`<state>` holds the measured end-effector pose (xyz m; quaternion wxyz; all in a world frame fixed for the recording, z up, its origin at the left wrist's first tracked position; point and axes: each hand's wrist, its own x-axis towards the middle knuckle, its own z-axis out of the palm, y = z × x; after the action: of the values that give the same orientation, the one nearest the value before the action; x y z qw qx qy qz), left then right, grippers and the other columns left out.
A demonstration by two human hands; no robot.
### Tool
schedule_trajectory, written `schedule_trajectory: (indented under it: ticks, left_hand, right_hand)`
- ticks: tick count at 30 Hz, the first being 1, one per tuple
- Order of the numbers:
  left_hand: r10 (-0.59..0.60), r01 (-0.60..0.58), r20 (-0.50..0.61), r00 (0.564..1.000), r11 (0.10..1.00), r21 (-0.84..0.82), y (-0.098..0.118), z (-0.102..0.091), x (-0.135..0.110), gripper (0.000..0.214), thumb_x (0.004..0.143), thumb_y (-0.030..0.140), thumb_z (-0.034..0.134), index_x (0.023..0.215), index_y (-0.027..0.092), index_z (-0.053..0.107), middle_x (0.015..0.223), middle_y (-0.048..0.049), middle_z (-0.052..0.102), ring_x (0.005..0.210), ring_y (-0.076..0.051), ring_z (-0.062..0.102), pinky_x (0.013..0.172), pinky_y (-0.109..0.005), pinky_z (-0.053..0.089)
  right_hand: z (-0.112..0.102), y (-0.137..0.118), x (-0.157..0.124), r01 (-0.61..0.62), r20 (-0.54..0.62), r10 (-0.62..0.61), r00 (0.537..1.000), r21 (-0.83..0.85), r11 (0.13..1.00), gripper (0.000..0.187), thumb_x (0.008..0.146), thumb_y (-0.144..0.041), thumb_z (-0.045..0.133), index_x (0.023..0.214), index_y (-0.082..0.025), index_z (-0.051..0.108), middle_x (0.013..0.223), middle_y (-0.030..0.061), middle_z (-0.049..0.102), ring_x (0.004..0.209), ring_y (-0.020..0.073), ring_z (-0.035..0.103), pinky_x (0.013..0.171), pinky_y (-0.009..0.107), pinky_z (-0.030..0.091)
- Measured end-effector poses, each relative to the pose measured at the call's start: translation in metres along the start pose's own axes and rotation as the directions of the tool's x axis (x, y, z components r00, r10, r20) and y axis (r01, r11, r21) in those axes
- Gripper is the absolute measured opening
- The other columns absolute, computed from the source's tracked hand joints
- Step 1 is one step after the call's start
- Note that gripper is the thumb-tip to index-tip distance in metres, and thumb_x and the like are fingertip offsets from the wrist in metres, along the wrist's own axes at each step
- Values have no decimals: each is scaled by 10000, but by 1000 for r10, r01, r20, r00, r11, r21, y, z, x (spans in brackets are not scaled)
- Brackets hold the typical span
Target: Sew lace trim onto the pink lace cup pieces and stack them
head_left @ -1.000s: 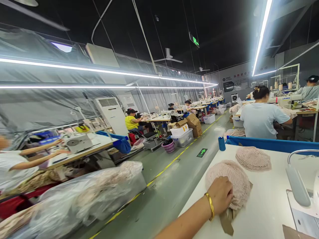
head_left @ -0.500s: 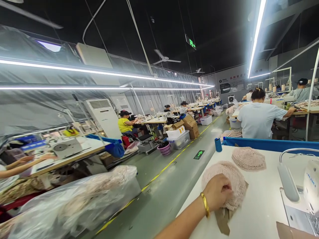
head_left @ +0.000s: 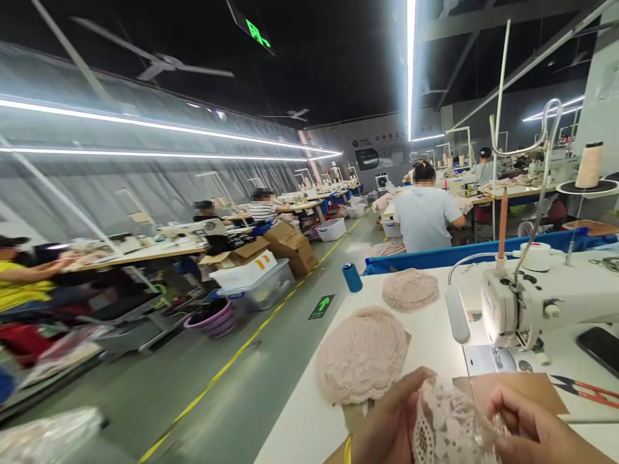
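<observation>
Between my two hands, low in the view, is a piece of pale pink lace [head_left: 447,419]. My left hand [head_left: 396,419], with a gold bracelet at the wrist, grips its left side. On the other side the fingers of my right hand [head_left: 525,425] are closed on the lace's right edge. A stack of pale pink lace pieces [head_left: 362,354] lies on the white table just beyond my left hand, and a smaller lace stack [head_left: 410,289] sits behind it. Brown card [head_left: 520,392] lies under and behind my right hand, in front of the sewing machine [head_left: 507,303].
Red-handled thread snips [head_left: 587,391] and a black phone [head_left: 598,348] lie at the right. A blue thread cone [head_left: 352,278] stands at the table's far left corner. Co-workers sit at other machines; one in a light shirt [head_left: 425,216] is ahead. An aisle runs along the left.
My view has turned right, bringing the whole sewing machine in. My left hand has left the near lace stack and come closer. My right hand has appeared, and both now hold lace.
</observation>
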<state>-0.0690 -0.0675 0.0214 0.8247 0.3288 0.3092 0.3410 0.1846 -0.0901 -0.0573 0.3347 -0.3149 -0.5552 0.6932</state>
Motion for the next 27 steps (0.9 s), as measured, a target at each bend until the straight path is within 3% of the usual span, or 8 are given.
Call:
schedule_trajectory:
  ticks: [2, 4, 7, 10, 13, 17, 20, 27]
  left_hand:
    - [-20, 25, -23, 1000, 975, 220, -6, -8, 14, 657, 692, 579, 987, 1090, 205, 621, 877, -3, 707, 803, -178, 661, 771, -270, 482]
    - [-46, 46, -14, 999, 845, 533, -6, -9, 27, 793, 574, 517, 1052, 1173, 215, 628, 916, 13, 708, 829, -177, 631, 763, -264, 453]
    - [-58, 16, 8, 998, 403, 915, 2, 7, 44, 793, 586, 627, 1008, 1204, 226, 713, 969, -21, 708, 934, -261, 628, 807, -321, 469]
    - [121, -147, 141, 983, 43, 988, 5, 27, 62, 798, 590, 715, 973, 1175, 222, 742, 1157, -106, 709, 1121, -371, 610, 1002, -445, 475]
    - [112, -270, 254, 961, 162, 949, -4, 34, 81, 688, 579, 636, 1002, 1055, 228, 719, 1080, -52, 705, 1004, -289, 620, 922, -374, 501]
    - [45, -90, 78, 996, 446, 890, -20, 24, 97, 410, 651, 310, 933, 922, 216, 640, 734, 83, 552, 671, -140, 476, 614, -251, 377]
    - [94, -83, 43, 995, 469, 880, -28, 17, 98, 148, 741, 173, 722, 806, 202, 592, 706, 74, 505, 679, -127, 444, 621, -248, 342]
    - [271, -292, 202, 941, 352, 889, -31, 13, 97, 281, 787, 330, 812, 732, 201, 568, 750, 26, 540, 737, -158, 478, 693, -273, 379]
  right_hand:
    - [-6, -15, -6, -31, -21, 30, 999, -53, 998, 682, 765, -813, 834, 1066, -265, 562, 914, -20, 582, 809, 168, 580, 751, 274, 437]
    - [-12, -31, -15, -85, -101, 64, 993, -213, 973, 556, 789, -660, 851, 1092, -270, 595, 911, -24, 560, 839, 187, 572, 772, 285, 446]
    - [-18, -54, -26, -200, -228, 97, 969, -491, 848, 429, 855, -343, 746, 1272, -289, 659, 1061, 23, 605, 1001, 238, 602, 907, 330, 481]
    - [-23, -65, -29, -187, -230, 52, 972, -615, 766, 435, 884, -254, 679, 1316, -293, 641, 1094, 32, 634, 993, 236, 618, 898, 343, 487]
    - [-30, -62, -26, -141, -225, 2, 974, -603, 786, 309, 950, -294, 631, 1259, -292, 638, 1022, 5, 654, 906, 214, 606, 840, 334, 477]
    - [-38, -48, -19, -140, -301, -32, 953, -532, 835, 309, 950, -428, 624, 1218, -274, 639, 1002, 2, 651, 905, 220, 598, 855, 343, 478]
    - [-40, -34, -14, -121, -362, -69, 930, -478, 870, 345, 925, -488, 641, 1185, -262, 661, 964, 0, 663, 887, 225, 613, 836, 337, 485]
    - [-40, -11, -11, -34, -358, -191, 914, -538, 842, 316, 1019, -547, 589, 1177, -286, 670, 1006, 17, 728, 972, 251, 706, 894, 357, 505]
